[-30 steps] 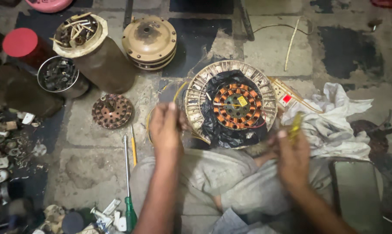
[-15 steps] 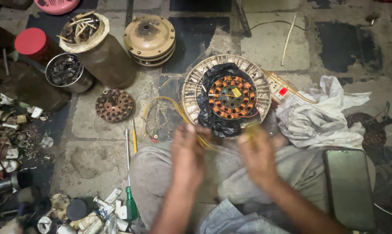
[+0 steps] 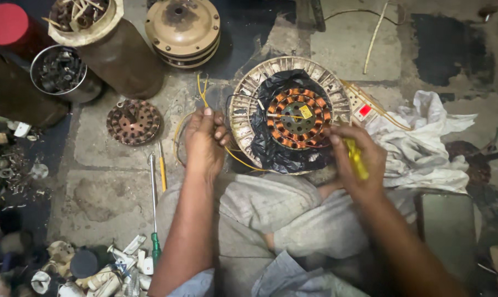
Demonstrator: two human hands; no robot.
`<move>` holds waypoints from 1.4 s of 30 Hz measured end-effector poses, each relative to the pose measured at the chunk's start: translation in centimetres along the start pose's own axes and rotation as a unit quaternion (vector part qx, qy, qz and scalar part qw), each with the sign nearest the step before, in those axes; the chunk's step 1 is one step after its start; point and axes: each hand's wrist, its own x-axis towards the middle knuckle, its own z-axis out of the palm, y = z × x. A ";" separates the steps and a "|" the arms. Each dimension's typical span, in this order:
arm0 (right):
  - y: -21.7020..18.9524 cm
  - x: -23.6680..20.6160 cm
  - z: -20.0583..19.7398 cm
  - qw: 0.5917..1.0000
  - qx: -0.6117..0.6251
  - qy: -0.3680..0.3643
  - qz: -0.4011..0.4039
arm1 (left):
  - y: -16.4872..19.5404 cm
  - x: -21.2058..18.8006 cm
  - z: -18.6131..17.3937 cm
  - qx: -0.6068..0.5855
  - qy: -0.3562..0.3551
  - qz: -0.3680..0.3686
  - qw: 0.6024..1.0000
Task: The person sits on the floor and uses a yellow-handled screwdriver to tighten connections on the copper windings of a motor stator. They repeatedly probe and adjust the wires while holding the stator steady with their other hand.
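Note:
A round fan motor housing (image 3: 243, 126) lies on the floor in front of my knees, lined with black plastic and holding an orange copper-wound stator (image 3: 297, 117). My left hand (image 3: 204, 142) pinches thin yellow wires (image 3: 203, 88) at the housing's left edge. My right hand (image 3: 354, 159) grips a yellow-handled tool (image 3: 357, 159) against the housing's lower right rim; the tool's tip is hidden.
A crumpled white cloth (image 3: 425, 148) lies to the right. A small rusty rotor (image 3: 134, 121), a domed motor cover (image 3: 183, 30), a brown canister (image 3: 111, 49) and a tin of parts (image 3: 59, 71) sit at upper left. Two screwdrivers (image 3: 154, 209) lie left of my knee; scrap litters the floor's left side.
Both hands moved apart from in front of my lap: the left went to the wires at the housing's left edge, the right to its lower right rim. The view shifted closer.

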 end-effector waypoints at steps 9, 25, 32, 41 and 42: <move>2.6 -0.2 -0.1 0.962 -0.223 -0.064 -0.141 | 0.0 0.6 0.4 0.017 -0.024 -0.007 1.000; 1.5 1.5 -0.2 0.975 -0.168 -0.037 -0.139 | 0.5 0.2 0.7 0.026 -0.017 -0.012 0.999; 0.0 6.5 -0.1 0.952 -0.245 -0.064 -0.174 | 0.6 0.1 0.7 0.017 -0.030 -0.005 0.999; 0.7 0.1 -0.9 0.993 0.079 0.033 0.077 | 0.0 0.8 0.1 0.013 -0.031 0.000 0.999; 1.0 -0.1 -1.0 0.985 0.112 0.016 0.134 | -0.1 0.9 0.1 0.010 -0.034 0.001 0.999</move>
